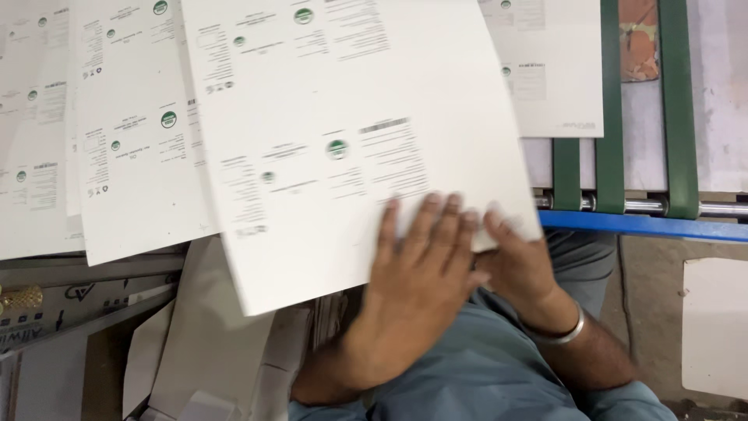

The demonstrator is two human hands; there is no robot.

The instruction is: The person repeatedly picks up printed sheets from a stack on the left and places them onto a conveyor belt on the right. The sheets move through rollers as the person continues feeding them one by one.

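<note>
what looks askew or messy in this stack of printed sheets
The top printed sheet lies skewed across the fanned sheets beneath, its near corner held by the left hand and right hand. Loose offcuts are jumbled below.

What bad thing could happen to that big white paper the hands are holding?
The left hand and right hand grip the printed sheet only at its near corner, so it might bend or crease there. Most of it hangs unsupported over the other printed sheets, so it might sag, slip, or knock them out of line. The picture looks blurred, so a quick move could worsen this.
</note>
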